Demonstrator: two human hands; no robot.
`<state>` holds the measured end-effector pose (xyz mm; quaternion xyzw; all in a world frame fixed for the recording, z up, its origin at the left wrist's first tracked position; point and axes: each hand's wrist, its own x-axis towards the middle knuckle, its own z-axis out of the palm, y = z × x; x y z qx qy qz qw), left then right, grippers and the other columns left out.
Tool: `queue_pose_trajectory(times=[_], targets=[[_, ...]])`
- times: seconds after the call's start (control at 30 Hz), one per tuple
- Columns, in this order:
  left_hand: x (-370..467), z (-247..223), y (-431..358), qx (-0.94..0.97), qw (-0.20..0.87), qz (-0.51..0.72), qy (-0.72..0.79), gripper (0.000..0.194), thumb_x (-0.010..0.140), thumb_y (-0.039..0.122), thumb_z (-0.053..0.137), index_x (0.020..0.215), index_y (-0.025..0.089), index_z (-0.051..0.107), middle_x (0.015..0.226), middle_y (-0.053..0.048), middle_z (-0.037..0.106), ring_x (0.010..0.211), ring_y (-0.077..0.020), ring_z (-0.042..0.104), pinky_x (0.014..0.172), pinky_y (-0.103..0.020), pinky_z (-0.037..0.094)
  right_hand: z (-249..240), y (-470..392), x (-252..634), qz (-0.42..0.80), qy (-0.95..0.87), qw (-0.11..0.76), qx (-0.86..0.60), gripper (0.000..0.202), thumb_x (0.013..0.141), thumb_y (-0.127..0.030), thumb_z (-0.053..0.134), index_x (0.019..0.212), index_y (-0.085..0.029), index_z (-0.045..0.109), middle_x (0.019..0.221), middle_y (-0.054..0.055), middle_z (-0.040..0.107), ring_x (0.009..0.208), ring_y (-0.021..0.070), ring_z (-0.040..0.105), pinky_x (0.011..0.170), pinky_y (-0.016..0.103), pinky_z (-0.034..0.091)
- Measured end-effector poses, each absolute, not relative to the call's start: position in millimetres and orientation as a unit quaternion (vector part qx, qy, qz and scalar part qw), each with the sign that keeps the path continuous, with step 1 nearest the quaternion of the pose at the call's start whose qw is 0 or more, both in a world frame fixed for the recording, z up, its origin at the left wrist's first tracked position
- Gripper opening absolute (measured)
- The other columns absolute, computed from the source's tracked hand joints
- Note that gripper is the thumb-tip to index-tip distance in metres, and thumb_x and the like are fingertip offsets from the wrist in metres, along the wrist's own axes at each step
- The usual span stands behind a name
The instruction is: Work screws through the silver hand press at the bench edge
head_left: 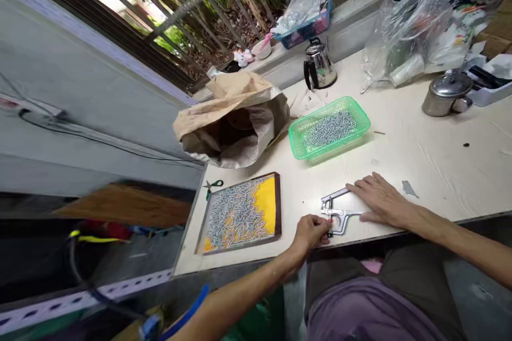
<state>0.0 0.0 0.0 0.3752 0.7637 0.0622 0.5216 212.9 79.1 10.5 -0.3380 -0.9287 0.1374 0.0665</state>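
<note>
A silver hand tool [338, 212] with two long handles lies near the table's front edge. My right hand [378, 200] rests at its handle ends, fingers at the upper handle and thumb at the lower one. My left hand [312, 232] is closed at the tool's head, by a small red part; what its fingertips pinch is hidden. To the left, a shallow tray [277, 205] with a yellow bottom holds many small metal pins [236, 213]. Behind the tool stands a green plastic basket [296, 144] with more metal pins [330, 129] in it.
An open brown paper bag [232, 122] stands behind the tray. Green-handled scissors [214, 185] lie at the tray's corner. Toward the back are a steel kettle [320, 66] and a plastic bag [408, 37]; a lidded metal pot [446, 95] is at the right.
</note>
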Motion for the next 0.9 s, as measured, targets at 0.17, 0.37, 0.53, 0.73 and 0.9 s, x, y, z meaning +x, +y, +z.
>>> queue_pose_trajectory(times=[0.17, 0.37, 0.53, 0.73, 0.9], targets=[[3.4, 7.0, -0.4, 0.674, 0.242, 0.13, 0.686, 0.021, 0.078, 0.029, 0.066, 0.095, 0.018, 0.06, 0.101, -0.006, 0.06, 0.094, -0.0209, 0.059, 0.082, -0.035, 0.051, 4.8, 73.3, 214.1, 0.132, -0.931, 0.098, -0.326, 0.072, 0.066, -0.028, 0.079, 0.128, -0.014, 0.046, 0.102, 0.01, 0.063, 0.094, 0.027, 0.054, 0.093, 0.046, 0.04], [29.7, 7.7, 45.4, 0.856, 0.184, 0.046, 0.48, 0.062, 0.074, 0.035, 0.073, 0.124, 0.016, 0.042, 0.119, -0.012, 0.053, 0.106, -0.0276, 0.049, 0.094, -0.045, 0.045, 1.4, 69.4, 217.8, 0.122, -0.925, 0.124, -0.337, 0.076, 0.064, -0.023, 0.078, 0.13, -0.014, 0.041, 0.109, 0.012, 0.061, 0.098, 0.0274, 0.054, 0.082, 0.039, 0.046], [33.6, 8.1, 55.0, 0.875, 0.176, 0.001, 0.45, 0.048, 0.08, 0.036, 0.065, 0.119, 0.013, 0.046, 0.103, -0.011, 0.055, 0.094, -0.0261, 0.05, 0.083, -0.041, 0.047, 1.3, 72.6, 223.7, 0.092, -0.914, 0.08, -0.387, 0.047, 0.063, -0.026, 0.08, 0.101, -0.013, 0.057, 0.095, 0.01, 0.061, 0.089, 0.0257, 0.054, 0.071, 0.035, 0.045], [38.8, 0.8, 50.3, 0.862, 0.172, 0.029, 0.476, 0.014, 0.093, 0.026, 0.046, 0.091, 0.018, 0.057, 0.087, -0.006, 0.057, 0.087, -0.0215, 0.051, 0.076, -0.035, 0.046, -10.0, 75.0, 222.8, 0.094, -0.926, 0.125, -0.343, 0.015, 0.087, -0.016, 0.054, 0.072, -0.019, 0.055, 0.075, 0.003, 0.057, 0.074, 0.0172, 0.052, 0.07, 0.03, 0.041], [37.6, -3.2, 48.5, 0.845, 0.165, 0.108, 0.498, 0.02, 0.092, 0.032, 0.048, 0.102, 0.017, 0.057, 0.1, -0.009, 0.059, 0.094, -0.0237, 0.052, 0.079, -0.038, 0.048, -10.0, 76.1, 223.5, 0.067, -0.921, 0.132, -0.361, 0.008, 0.084, -0.017, 0.057, 0.092, -0.018, 0.059, 0.093, 0.008, 0.061, 0.09, 0.0211, 0.055, 0.073, 0.031, 0.045]])
